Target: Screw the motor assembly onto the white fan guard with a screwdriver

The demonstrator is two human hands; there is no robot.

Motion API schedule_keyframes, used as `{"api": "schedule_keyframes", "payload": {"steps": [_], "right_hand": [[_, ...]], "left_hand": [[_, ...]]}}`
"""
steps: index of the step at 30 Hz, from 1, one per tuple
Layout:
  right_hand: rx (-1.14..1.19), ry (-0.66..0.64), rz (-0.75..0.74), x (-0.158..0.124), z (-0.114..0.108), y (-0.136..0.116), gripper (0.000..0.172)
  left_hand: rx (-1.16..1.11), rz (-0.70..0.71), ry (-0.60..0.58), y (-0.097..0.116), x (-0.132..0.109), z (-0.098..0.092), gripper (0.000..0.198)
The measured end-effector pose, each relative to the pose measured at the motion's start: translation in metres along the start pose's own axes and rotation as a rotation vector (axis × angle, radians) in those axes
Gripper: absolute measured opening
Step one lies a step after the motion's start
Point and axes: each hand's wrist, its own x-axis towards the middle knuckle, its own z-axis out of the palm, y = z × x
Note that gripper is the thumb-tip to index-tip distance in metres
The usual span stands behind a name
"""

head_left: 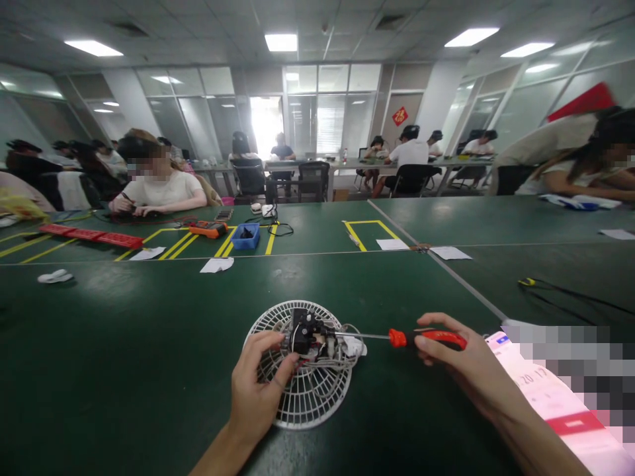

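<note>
A round white fan grille [317,413] lies flat on the green table in front of me. Resting over it is a black fan motor assembly [303,330] with pale wires bundled at its right side. My left hand [260,377] grips the motor's left side between thumb and fingers. From the right, my right hand [459,354] holds a screwdriver [426,338] by its red and black handle. The screwdriver lies nearly level, its shaft pointing left. Its tip meets the right part of the assembly, where the exact contact is hidden among parts and wires.
A lit screen [540,403] is at my lower right, partly blurred out. Farther off are a blue bin [245,237], an orange multimeter [208,229], a red strip [92,236] and paper sheets [217,265]. A person [159,182] sits across the table; others sit beyond.
</note>
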Motion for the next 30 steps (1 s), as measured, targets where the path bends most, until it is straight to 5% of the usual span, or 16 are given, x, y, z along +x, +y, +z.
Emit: {"api": "schedule_keyframes", "payload": {"steps": [6, 11, 17, 27, 30], "right_hand": [[0.264, 0.046, 0.072, 0.01, 0.007, 0.015, 0.035], [0.258, 0.01, 0.114, 0.015, 0.002, 0.02, 0.028], [0.324, -0.004, 0.096, 0.011, 0.0, 0.014, 0.022], [0.085, -0.026, 0.128, 0.016, -0.002, 0.019, 0.052], [0.046, -0.043, 0.096, 0.014, -0.004, 0.015, 0.05]], "left_hand": [[-0.125, -0.147, -0.007, 0.003, 0.004, -0.003, 0.022], [-0.293, -0.364, 0.032, 0.004, 0.006, -0.002, 0.041], [-0.411, -0.448, 0.06, 0.006, 0.006, 0.001, 0.056], [-0.449, -0.419, 0.037, 0.002, 0.003, -0.004, 0.064], [-0.456, -0.375, -0.024, -0.004, -0.001, -0.006, 0.07]]}}
